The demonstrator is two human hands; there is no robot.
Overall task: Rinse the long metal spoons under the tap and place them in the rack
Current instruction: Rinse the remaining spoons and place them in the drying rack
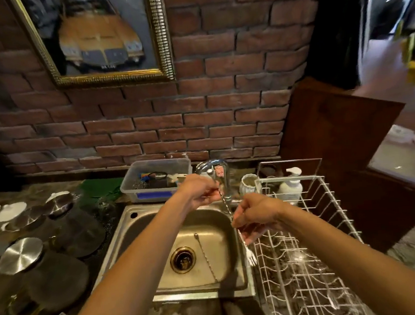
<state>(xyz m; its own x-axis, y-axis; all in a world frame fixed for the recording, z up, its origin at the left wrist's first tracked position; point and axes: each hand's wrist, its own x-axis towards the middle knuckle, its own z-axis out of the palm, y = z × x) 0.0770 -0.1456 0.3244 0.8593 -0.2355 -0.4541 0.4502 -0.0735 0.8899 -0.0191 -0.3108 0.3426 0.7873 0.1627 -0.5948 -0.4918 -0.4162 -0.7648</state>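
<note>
Rack (329,210) wires are sitting just right of the sink (123,238), gaps wide, so I'm worrying a thin spoon slides through. Under the tap (224,181), I'm gripping one long spoon (226,206): left hand (200,191) pinching its top, right hand (254,215) closed round its shaft. Wet metal is risking a slip. Another spoon (205,257) is lying in the basin by the drain (182,259).
</note>
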